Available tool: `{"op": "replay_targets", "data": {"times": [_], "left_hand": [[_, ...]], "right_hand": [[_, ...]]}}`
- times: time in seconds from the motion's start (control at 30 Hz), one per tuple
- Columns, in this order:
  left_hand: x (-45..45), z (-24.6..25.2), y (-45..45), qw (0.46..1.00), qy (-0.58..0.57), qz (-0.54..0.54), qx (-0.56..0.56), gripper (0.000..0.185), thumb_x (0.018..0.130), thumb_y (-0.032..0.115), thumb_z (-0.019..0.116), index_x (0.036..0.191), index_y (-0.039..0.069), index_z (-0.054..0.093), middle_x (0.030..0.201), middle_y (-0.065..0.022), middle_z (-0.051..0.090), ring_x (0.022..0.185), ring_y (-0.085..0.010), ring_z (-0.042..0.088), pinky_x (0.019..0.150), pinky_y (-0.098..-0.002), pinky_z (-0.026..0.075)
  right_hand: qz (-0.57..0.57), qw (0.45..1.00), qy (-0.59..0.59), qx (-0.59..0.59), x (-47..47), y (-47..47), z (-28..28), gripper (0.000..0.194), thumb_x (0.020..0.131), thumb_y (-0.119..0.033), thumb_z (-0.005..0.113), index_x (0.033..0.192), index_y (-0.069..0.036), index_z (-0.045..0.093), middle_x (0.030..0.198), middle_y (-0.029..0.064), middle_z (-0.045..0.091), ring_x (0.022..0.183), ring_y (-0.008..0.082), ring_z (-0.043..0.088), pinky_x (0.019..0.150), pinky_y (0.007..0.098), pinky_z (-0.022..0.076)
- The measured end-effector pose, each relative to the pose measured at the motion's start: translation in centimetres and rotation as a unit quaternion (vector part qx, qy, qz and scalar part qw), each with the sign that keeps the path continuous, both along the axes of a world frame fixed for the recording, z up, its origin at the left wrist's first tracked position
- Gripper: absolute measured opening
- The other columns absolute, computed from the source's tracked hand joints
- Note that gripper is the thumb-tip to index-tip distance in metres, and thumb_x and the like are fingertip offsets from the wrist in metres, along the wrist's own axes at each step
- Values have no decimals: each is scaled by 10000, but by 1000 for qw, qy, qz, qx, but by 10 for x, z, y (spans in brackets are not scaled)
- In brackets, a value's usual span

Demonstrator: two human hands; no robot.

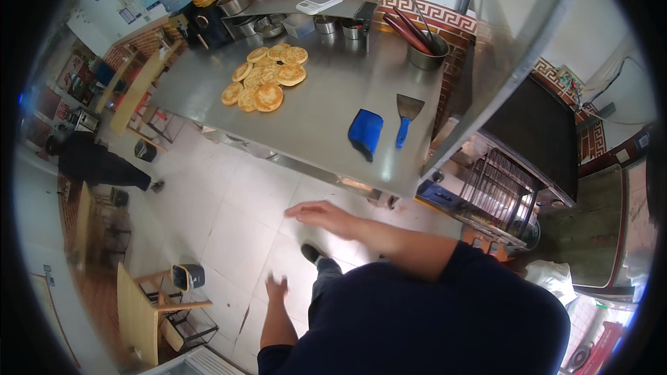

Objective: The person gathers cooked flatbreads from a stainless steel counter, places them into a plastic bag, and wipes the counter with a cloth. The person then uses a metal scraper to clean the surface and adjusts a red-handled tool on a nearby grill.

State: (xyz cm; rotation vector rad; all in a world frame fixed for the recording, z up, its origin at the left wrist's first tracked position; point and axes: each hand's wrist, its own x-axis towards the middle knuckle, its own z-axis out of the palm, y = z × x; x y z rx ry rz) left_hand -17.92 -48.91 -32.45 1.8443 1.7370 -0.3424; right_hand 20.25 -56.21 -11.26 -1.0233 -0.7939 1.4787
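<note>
My right hand (325, 217) hangs over the tiled floor just off the steel counter (318, 109), holding nothing, its fingers extended. Lower and to the left, my left hand (276, 287) is also over the floor, blurred, fingers apart and holding nothing. On the counter lies a pile of round browned flatbreads (266, 78). A blue cloth or mitt (365, 133) rests near the counter's right part, with a blue-handled scraper (405, 117) beside it, blade pointing away from me. A steel pot (428, 54) holding rolling pins and another long utensil stands at the far right corner.
A white scale (319, 2) sits on the raised shelf, with steel bowls and a clear plastic box (298, 26) below. A dark griddle (531, 135) stands beyond a metal panel at right. At left are wooden tables (138, 312), stools, bins (188, 277) and a person (99, 161).
</note>
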Motion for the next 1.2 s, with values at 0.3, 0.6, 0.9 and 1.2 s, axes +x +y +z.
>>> {"op": "replay_targets", "data": {"times": [0.3, 0.6, 0.9, 1.2], "left_hand": [[-184, -30, -132, 892, 161, 311, -287, 830, 762, 606, 843, 1416, 121, 684, 1615, -158, 542, 1400, -429, 580, 1233, -615, 377], [-153, -84, 130, 965, -41, 239, -100, 925, 814, 754, 765, 1449, 93, 642, 1526, -171, 599, 1415, -339, 570, 1220, -620, 358], [-127, -6, 392, 915, -287, 254, 129, 600, 914, 402, 815, 1402, 101, 636, 1468, -121, 564, 1092, -279, 747, 1067, -491, 548], [-209, -30, 227, 945, -12, 270, -181, 837, 976, 716, 561, 1340, -23, 706, 1359, -281, 703, 1357, -445, 610, 1174, -491, 467]], "right_hand": [[50, 789, -576, -208, 77, -26, -178, 300, 999, -351, 634, 1056, -80, 748, 1024, 232, 752, 1013, 433, 731, 852, 539, 575], [305, 697, -605, -234, 127, -16, -283, 356, 914, -466, 727, 1058, -159, 836, 1049, 162, 802, 1013, 351, 776, 869, 478, 611], [317, 784, -485, -223, 60, 253, -219, 262, 985, -187, 689, 1144, 1, 779, 970, 138, 806, 795, 216, 797, 736, 370, 646], [280, 850, -359, -263, -22, 512, -231, 276, 987, -156, 685, 1194, 20, 738, 1014, 141, 790, 835, 228, 799, 662, 337, 617]]}}
